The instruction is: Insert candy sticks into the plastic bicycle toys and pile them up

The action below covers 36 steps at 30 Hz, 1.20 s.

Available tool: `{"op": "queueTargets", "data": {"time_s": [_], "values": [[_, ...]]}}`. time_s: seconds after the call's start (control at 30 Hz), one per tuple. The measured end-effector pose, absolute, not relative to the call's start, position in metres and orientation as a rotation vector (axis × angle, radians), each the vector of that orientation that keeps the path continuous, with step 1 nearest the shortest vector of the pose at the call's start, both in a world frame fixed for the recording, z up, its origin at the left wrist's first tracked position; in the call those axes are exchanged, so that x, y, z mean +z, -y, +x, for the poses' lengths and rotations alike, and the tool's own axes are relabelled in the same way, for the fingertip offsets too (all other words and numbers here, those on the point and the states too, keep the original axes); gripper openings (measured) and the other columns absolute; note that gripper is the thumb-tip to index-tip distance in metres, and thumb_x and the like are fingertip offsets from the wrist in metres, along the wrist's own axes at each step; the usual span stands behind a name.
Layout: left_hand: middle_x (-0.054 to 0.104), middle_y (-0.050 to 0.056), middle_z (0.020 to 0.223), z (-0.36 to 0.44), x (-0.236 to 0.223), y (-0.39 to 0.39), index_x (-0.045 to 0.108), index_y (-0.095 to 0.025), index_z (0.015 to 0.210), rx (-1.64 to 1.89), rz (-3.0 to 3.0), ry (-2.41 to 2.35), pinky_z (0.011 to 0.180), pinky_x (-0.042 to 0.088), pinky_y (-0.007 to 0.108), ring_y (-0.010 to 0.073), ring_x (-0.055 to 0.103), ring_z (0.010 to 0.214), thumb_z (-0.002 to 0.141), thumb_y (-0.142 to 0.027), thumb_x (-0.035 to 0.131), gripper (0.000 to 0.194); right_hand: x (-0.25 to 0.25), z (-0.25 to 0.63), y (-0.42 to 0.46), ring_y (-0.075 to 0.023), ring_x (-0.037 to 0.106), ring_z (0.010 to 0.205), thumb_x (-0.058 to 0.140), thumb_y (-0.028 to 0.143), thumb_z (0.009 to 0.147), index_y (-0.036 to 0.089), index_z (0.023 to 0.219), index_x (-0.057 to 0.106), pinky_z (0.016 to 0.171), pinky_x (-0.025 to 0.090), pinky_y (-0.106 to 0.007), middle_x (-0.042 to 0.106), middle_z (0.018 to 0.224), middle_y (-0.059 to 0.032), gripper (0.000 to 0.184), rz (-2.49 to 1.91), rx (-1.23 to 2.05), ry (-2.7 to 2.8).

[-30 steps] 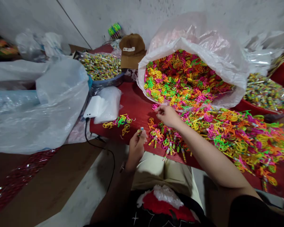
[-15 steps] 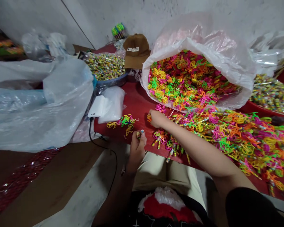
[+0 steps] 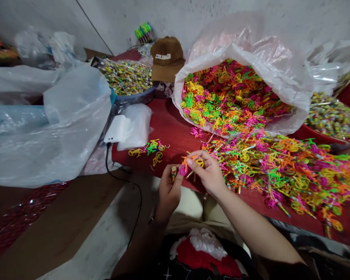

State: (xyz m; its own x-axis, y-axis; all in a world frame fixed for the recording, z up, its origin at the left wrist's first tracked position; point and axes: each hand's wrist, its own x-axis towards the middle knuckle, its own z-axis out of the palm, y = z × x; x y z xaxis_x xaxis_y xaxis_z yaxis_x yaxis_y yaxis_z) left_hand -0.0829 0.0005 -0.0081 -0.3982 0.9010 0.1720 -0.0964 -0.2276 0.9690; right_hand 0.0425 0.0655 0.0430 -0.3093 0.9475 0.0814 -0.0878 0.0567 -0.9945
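My left hand (image 3: 169, 186) is closed round a small wrapped stick, its tip (image 3: 174, 172) poking above the fingers, near the front edge of the red table (image 3: 169, 128). My right hand (image 3: 208, 173) pinches an orange plastic bicycle toy (image 3: 189, 160) right beside the left hand, the two almost touching. A heap of neon plastic bicycles with sticks (image 3: 280, 167) spreads over the table to the right of my hands. Behind it a big clear bag (image 3: 251, 54) lies open, spilling more of the same pieces (image 3: 221, 97).
A few loose bicycles (image 3: 151, 149) lie left of my hands. A white power bank (image 3: 114, 134) with a black cable, a stack of small clear bags (image 3: 137, 124), a bowl of wrapped candies (image 3: 125, 77), a brown cap (image 3: 167, 56) and large plastic sacks (image 3: 61, 120) crowd the left.
My right hand drew back from the pile toward me with an orange bicycle piece and now meets my left hand, which stayed put holding the stick.
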Motion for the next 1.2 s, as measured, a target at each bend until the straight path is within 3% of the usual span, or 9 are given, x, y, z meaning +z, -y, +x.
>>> {"op": "queueTargets", "data": {"time_s": [0.23,0.7,0.93,1.2], "values": [[0.067,0.0,0.09,-0.07,0.007,0.012,0.068,-0.02,0.103,1.646,1.089,-1.229,0.077,0.049,0.02,0.0133,0.061,0.082,0.103,-0.039,0.067,0.019,0.048,0.069,-0.04,-0.0125,0.041,0.062,0.07,0.057,0.098,0.022,0.085,0.059,0.059,0.034,-0.026,0.051,0.071,0.0043,0.039,-0.924,1.471,1.337],[0.066,0.001,0.08,-0.056,0.011,0.027,0.073,-0.017,0.1,1.516,1.133,-1.151,0.07,0.046,0.023,0.0136,0.057,0.073,0.102,-0.04,0.067,0.023,0.055,0.099,-0.018,-0.0128,0.046,0.062,0.057,0.041,0.109,0.024,0.093,0.055,0.056,0.037,-0.026,0.052,0.074,0.0035,0.023,-0.883,1.238,1.599],[0.07,0.001,0.079,-0.052,0.027,0.032,0.075,-0.018,0.103,1.479,1.429,-1.2,0.065,0.045,0.021,0.0125,0.06,0.068,0.105,-0.03,0.061,0.018,0.055,0.103,-0.013,-0.0128,0.045,0.058,0.061,0.04,0.106,0.024,0.083,0.051,0.053,0.036,-0.027,0.051,0.068,0.0037,0.029,-0.909,1.169,1.574],[0.069,0.001,0.076,-0.048,0.026,0.034,0.074,-0.018,0.103,1.466,1.375,-1.207,0.062,0.045,0.021,0.0125,0.058,0.065,0.105,-0.033,0.061,0.02,0.055,0.108,-0.006,-0.0129,0.043,0.056,0.061,0.041,0.105,0.025,0.085,0.052,0.051,0.034,-0.027,0.05,0.067,0.0039,0.028,-0.909,1.199,1.545]]}}
